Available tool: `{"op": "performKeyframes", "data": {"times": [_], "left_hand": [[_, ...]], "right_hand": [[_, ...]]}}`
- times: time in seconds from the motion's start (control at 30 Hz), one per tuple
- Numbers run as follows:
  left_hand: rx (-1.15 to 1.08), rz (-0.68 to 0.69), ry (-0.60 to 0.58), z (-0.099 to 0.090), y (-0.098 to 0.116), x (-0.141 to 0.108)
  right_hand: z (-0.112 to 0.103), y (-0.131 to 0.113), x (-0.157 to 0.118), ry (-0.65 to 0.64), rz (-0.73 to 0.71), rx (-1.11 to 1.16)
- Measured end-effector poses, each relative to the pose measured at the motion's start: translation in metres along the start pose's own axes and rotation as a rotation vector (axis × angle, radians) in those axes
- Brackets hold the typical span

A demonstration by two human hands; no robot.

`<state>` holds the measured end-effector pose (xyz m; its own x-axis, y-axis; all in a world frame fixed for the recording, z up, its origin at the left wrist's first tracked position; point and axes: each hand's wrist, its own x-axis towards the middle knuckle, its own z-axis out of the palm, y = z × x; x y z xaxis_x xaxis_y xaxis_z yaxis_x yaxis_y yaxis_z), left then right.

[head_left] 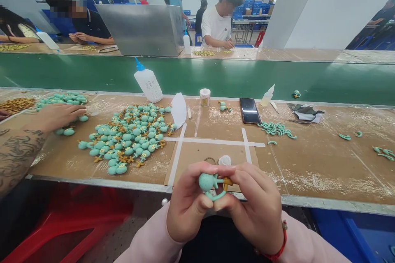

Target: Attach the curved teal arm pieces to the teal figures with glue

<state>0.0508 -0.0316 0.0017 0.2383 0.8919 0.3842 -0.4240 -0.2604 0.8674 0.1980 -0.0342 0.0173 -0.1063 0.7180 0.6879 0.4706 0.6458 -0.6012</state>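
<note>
Between my two hands, just off the table's front edge, is a small teal figurine (207,181) with a speckled round head and a brown body. A curved teal piece (217,196) runs from below the head toward the brown part. My left hand (189,201) pinches the figurine at its head end. The fingers of my right hand (256,203) are closed on its brown end. Behind my fingertips a small clear-white cap or dish (224,160) rests on the table. To the left lies a large pile of similar teal and brown figurines (129,135).
Curved teal pieces (276,129) lie near a phone (250,111). Behind stand a blue-tipped bottle (148,82), a small white tub (205,97) and a small glue bottle (267,95). A co-worker's tattooed arm (24,148) reaches over another pile at left. Beyond runs a green belt (231,76).
</note>
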Motion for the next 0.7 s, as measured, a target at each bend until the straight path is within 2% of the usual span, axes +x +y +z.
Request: {"op": "performKeyframes", "data": {"times": [0.23, 0.43, 0.7], "left_hand": [[0.024, 0.005, -0.023, -0.001, -0.001, -0.001], [0.037, 0.100, -0.033, -0.004, -0.011, -0.003], [0.053, 0.086, -0.032, -0.004, -0.013, -0.002]], "right_hand": [[-0.001, 0.002, -0.001, -0.004, -0.005, 0.007], [-0.001, 0.003, 0.000, 0.002, -0.010, -0.005], [0.000, 0.005, -0.001, 0.012, -0.011, -0.007]]}}
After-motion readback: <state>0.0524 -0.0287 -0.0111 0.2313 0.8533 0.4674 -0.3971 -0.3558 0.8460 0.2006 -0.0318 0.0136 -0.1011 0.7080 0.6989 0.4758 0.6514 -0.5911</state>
